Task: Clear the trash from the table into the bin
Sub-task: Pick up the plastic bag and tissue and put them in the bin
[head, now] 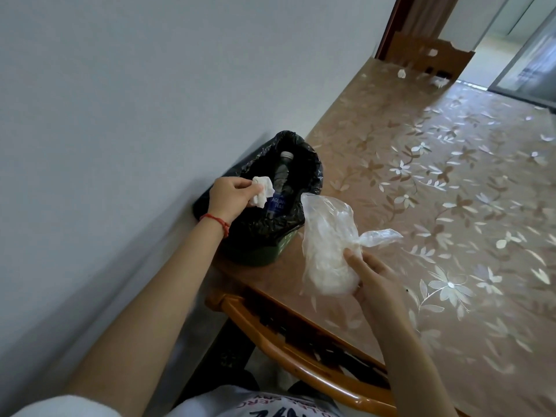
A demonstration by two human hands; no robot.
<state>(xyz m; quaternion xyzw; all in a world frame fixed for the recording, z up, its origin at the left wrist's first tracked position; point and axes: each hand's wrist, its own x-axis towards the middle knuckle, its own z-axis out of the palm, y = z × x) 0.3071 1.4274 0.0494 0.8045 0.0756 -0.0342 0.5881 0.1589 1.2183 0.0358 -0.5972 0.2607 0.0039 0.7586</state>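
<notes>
A green bin [255,254] lined with a black bag [304,164] stands on the table's corner by the wall. A plastic water bottle [281,188] lies inside it. My left hand [231,197] pinches a crumpled white tissue [51,192] over the bin's opening. My right hand [376,281] grips a knotted clear plastic bag [328,248] with white stuff inside, just right of the bin, above the table edge. Two crumpled white tissues [401,73] [439,82] lie at the table's far end.
The table [451,191] has a brown floral cover under glass. A grey wall runs along its left side. A wooden chair [301,365] stands under the near edge, another chair back [430,52] at the far end. A doorway opens at top right.
</notes>
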